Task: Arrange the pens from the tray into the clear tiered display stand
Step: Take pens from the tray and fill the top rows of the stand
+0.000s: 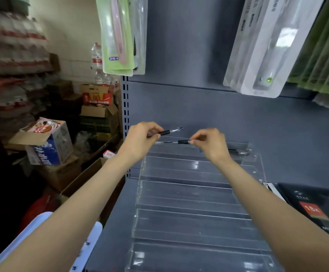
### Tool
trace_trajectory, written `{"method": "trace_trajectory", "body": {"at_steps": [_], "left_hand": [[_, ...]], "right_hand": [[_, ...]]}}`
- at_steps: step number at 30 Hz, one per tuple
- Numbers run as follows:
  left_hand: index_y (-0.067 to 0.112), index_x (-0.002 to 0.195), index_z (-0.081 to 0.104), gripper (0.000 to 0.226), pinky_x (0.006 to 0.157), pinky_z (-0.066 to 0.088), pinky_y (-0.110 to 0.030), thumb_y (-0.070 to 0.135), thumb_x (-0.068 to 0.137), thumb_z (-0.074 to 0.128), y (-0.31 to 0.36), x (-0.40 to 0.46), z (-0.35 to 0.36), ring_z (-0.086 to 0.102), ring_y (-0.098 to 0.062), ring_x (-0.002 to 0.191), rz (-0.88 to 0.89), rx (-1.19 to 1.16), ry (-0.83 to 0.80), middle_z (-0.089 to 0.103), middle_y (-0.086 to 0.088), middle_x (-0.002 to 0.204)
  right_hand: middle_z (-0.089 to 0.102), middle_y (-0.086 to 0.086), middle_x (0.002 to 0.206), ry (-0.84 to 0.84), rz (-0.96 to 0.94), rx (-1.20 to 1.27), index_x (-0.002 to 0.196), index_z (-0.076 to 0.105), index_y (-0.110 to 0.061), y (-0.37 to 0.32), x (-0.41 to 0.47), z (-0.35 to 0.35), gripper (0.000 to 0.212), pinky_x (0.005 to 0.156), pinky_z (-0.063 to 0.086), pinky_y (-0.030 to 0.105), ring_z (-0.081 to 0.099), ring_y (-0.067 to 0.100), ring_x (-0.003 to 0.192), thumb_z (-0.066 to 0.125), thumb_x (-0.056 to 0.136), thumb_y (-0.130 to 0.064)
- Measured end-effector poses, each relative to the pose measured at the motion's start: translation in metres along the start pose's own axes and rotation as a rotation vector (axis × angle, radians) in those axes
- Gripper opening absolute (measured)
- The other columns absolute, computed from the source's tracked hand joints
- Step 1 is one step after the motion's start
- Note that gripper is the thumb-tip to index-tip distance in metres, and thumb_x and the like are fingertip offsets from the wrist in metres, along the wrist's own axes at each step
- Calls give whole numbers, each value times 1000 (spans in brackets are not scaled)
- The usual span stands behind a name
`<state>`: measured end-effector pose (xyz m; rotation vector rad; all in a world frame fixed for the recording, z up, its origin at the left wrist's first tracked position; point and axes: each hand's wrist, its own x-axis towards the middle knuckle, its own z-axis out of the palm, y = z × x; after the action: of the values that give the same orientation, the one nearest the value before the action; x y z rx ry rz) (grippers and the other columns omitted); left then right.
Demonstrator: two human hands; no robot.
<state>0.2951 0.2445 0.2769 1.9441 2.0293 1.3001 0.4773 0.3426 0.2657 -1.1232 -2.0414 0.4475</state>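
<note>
clear tiered display stand on the grey shelf: one pen lies in its top tier, lower tiers bare. left hand pinches a black-grip pen; right hand pinches another pen above the top tier.

A: What is the stand made of?

B: Clear plastic, smooth and glossy, with white glints on its tiers.

A: And the shelf under it?

B: Grey painted metal, matt. The back panel at 12 o'clock has the same finish, and its upright is punched with slots.

A: The pens?

B: The upper pen has a clear, shiny barrel and a matt black grip. The lower pen looks the same.

A: At 3 o'clock?

B: A black box, smooth card with a slight sheen.

A: Hanging above?

B: Packs in glossy clear plastic. At 9 o'clock, brown cardboard cartons, matt and creased.
</note>
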Motion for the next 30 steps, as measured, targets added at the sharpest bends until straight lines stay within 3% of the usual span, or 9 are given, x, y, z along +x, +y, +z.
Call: {"method": "trace_trajectory", "body": {"at_steps": [3, 6, 9, 15, 17, 20, 24, 27, 30], "left_hand": [[12, 102, 68, 15, 79, 42, -16, 14, 88, 62, -2, 2, 1, 57, -7, 82, -31, -2, 18, 62, 6, 88], [11, 100, 69, 14, 74, 40, -13, 16, 88, 63, -4, 3, 2, 56, -6, 79, -40, 11, 11, 62, 6, 86], [11, 98, 69, 13, 67, 39, -5, 15, 88, 63, -6, 3, 4, 57, -5, 77, -46, 6, 18, 63, 5, 84], [11, 99, 69, 13, 76, 42, -14, 15, 88, 62, -3, 2, 8, 58, -7, 81, -45, 1, -1, 64, 5, 86], [12, 100, 69, 14, 74, 41, -7, 15, 88, 63, 1, 2, 10, 58, -6, 82, -35, 6, -9, 64, 6, 87], [12, 99, 70, 14, 67, 38, 4, 14, 87, 64, 9, 5, 16, 58, -7, 80, -14, -9, -31, 66, 4, 88], [12, 97, 70, 12, 69, 41, -3, 13, 86, 64, 32, 12, 40, 57, -8, 77, 25, -19, -83, 64, 6, 83], [9, 96, 71, 12, 68, 36, -9, 9, 85, 65, 54, 21, 68, 55, -10, 75, 70, -3, -145, 60, 2, 81], [9, 96, 72, 13, 68, 32, -7, 9, 85, 65, 73, 30, 93, 53, -10, 76, 64, 10, -209, 64, -3, 85]], "right_hand": [[68, 0, 77, -105, -6, -117, 77, 74, -12, 5, 12, 3, 1, 66, 43, 12, 61, 14, 76, 74, 77, -11], [65, 0, 70, -184, -6, -216, 72, 74, -18, 6, 22, 4, 7, 74, 53, 33, 59, 19, 71, 75, 76, -12], [68, 7, 76, -257, -61, -322, 72, 73, -18, 1, 29, 5, 9, 78, 54, 36, 62, 26, 75, 73, 74, -8], [67, 13, 93, -332, -128, -435, 83, 73, -12, -6, 34, 5, 9, 80, 54, 38, 62, 31, 82, 70, 78, -6], [69, 10, 89, -339, -118, -357, 83, 74, -12, -3, 31, 1, 7, 79, 53, 33, 60, 24, 76, 73, 77, -10], [64, 1, 85, -241, -99, -191, 95, 73, -10, 11, 20, -18, 15, 73, 39, 14, 56, 13, 77, 72, 80, -16], [63, 1, 93, -5, -52, -119, 97, 72, -13, 42, 0, -61, 13, 66, 35, -1, 57, 12, 80, 67, 85, -15], [65, 10, 105, 182, -2, -126, 102, 70, -8, 68, -11, -88, 17, 67, 32, -5, 58, 14, 80, 65, 85, -8], [62, 15, 116, 179, 126, -100, 116, 63, -5, 88, -19, -107, 29, 74, 34, 1, 63, 23, 95, 61, 87, -9]]}}
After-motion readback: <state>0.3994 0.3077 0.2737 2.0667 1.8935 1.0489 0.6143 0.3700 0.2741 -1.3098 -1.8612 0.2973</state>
